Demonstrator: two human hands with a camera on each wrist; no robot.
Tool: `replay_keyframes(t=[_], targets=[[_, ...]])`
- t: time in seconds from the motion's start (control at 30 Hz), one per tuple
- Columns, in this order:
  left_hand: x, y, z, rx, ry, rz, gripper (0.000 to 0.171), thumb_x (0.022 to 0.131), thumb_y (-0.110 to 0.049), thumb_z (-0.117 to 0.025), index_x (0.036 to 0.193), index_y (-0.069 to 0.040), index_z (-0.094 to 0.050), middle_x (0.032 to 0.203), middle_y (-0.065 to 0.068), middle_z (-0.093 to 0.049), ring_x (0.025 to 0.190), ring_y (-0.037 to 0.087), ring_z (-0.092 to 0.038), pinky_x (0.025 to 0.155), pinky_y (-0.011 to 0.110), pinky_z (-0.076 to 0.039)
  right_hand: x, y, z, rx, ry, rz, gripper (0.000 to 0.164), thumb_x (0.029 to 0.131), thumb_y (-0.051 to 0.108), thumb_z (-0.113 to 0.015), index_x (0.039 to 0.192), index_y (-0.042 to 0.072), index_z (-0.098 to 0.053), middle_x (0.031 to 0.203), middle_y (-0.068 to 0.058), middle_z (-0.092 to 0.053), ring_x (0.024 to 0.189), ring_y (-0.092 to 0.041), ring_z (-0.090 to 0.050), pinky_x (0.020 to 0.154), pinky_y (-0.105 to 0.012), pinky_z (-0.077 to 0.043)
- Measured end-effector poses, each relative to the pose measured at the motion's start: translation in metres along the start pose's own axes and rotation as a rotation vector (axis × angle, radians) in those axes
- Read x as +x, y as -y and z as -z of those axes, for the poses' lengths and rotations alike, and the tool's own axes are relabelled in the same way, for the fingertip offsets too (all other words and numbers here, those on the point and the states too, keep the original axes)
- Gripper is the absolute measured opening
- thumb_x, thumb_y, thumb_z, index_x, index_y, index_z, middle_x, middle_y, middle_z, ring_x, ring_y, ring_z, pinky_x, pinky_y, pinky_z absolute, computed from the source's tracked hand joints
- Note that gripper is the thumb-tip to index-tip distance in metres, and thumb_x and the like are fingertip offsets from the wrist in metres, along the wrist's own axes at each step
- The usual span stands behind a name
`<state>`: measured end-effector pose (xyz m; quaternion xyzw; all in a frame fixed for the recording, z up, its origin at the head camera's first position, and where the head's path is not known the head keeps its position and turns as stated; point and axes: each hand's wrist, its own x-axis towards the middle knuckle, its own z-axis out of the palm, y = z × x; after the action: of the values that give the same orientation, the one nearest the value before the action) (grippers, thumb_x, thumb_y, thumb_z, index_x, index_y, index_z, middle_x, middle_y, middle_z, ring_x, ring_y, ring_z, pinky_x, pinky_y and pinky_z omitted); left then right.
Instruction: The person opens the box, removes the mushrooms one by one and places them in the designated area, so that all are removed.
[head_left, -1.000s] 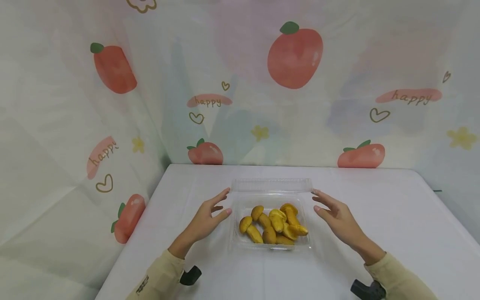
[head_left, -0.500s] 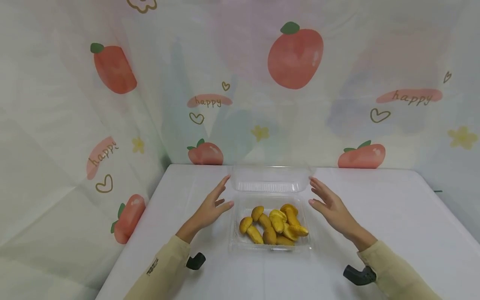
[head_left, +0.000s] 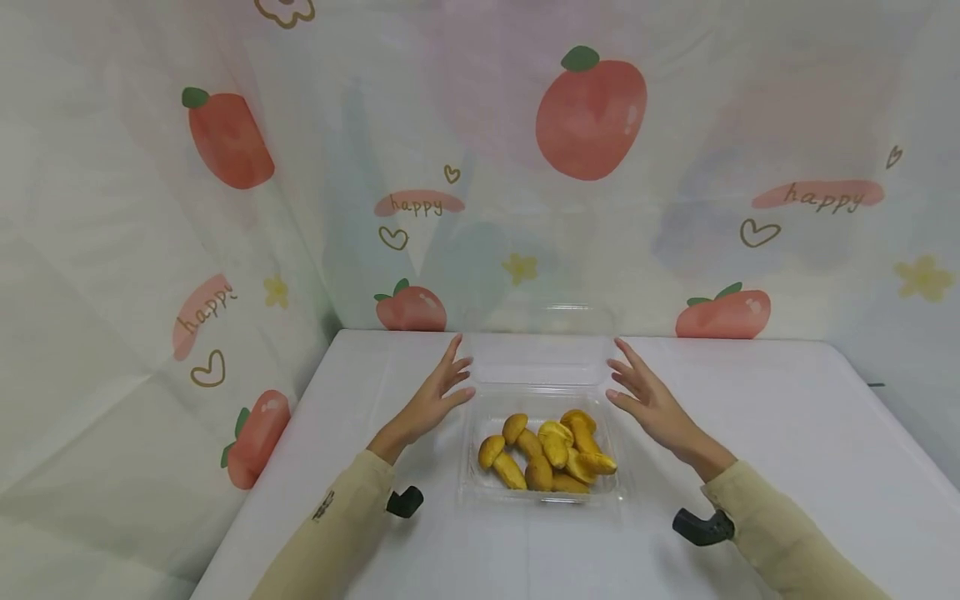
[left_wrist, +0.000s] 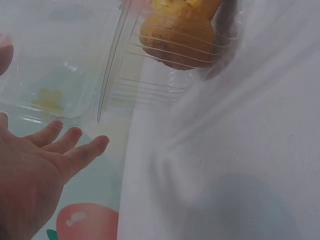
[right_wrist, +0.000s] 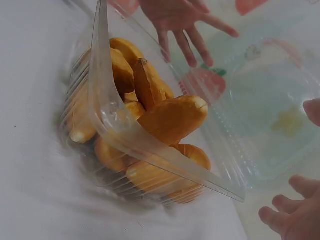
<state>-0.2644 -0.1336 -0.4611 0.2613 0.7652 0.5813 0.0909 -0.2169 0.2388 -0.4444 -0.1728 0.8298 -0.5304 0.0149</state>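
A clear plastic clamshell box (head_left: 542,495) sits at mid-table, filled with several yellow-brown mushrooms (head_left: 555,443). Its hinged clear lid (head_left: 540,350) stands raised at the far side. My left hand (head_left: 431,402) is at the lid's left side, fingers spread and fairly straight. Opposite it, my right hand (head_left: 651,406) has its fingertips right at the lid's right side. In the left wrist view, fingertips overlap the edge of the lid (left_wrist: 70,75). The right wrist view shows the mushrooms (right_wrist: 170,120) heaped inside the box, with the left hand (right_wrist: 180,22) beyond.
A white cloth covers the table (head_left: 300,467). Close behind its far edge hangs a printed fabric backdrop (head_left: 480,125) with fruit and heart drawings. A black camera mount (head_left: 407,502) sticks out from the left sleeve, and another mount (head_left: 702,527) from the right sleeve.
The lid has swung up from lying back to a raised stance. Both hands have moved away from the body and slightly inward alongside it. The box and mushrooms stay put.
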Motion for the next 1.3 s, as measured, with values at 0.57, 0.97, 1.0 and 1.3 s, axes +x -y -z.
replay_keyframes(t=[0.57, 0.97, 1.0, 1.3], targets=[[0.011, 0.002, 0.001, -0.173, 0.011, 0.105, 0.077, 0.107, -0.014, -0.046, 0.164, -0.033, 0.003, 0.167, 0.022, -0.021, 0.152, 0.047, -0.025, 0.117, 0.064, -0.034, 0.014, -0.004, 0.002, 0.042, -0.007, -0.061, 0.083, 0.105, 0.024, -0.055, 0.164, 0.026, 0.004, 0.161, -0.032, -0.028, 0.144, -0.053, -0.037, 0.113, -0.065, -0.034], [0.019, 0.013, -0.002, -0.194, -0.025, 0.161, 0.075, 0.108, -0.020, -0.047, 0.165, -0.026, 0.002, 0.169, 0.021, -0.017, 0.147, 0.044, -0.037, 0.119, 0.058, -0.035, 0.024, -0.015, 0.002, 0.099, 0.005, -0.124, 0.073, 0.108, 0.028, -0.049, 0.165, 0.020, -0.003, 0.166, -0.027, -0.022, 0.142, -0.049, -0.042, 0.110, -0.051, -0.044], [0.019, 0.014, -0.002, -0.184, -0.025, 0.169, 0.075, 0.108, -0.021, -0.047, 0.165, -0.025, 0.002, 0.169, 0.021, -0.017, 0.147, 0.044, -0.039, 0.119, 0.057, -0.036, 0.025, -0.016, 0.002, 0.104, 0.004, -0.128, 0.072, 0.108, 0.029, -0.048, 0.165, 0.019, -0.005, 0.166, -0.026, -0.022, 0.142, -0.049, -0.042, 0.110, -0.051, -0.044], [0.024, 0.015, -0.004, -0.165, -0.009, 0.228, 0.073, 0.108, -0.025, -0.046, 0.165, -0.021, 0.000, 0.171, 0.017, -0.014, 0.146, 0.040, -0.042, 0.120, 0.055, -0.036, 0.034, -0.025, 0.002, 0.162, 0.045, -0.185, 0.068, 0.109, 0.034, -0.043, 0.164, 0.012, -0.009, 0.167, -0.026, -0.016, 0.141, -0.050, -0.042, 0.111, -0.044, -0.049]])
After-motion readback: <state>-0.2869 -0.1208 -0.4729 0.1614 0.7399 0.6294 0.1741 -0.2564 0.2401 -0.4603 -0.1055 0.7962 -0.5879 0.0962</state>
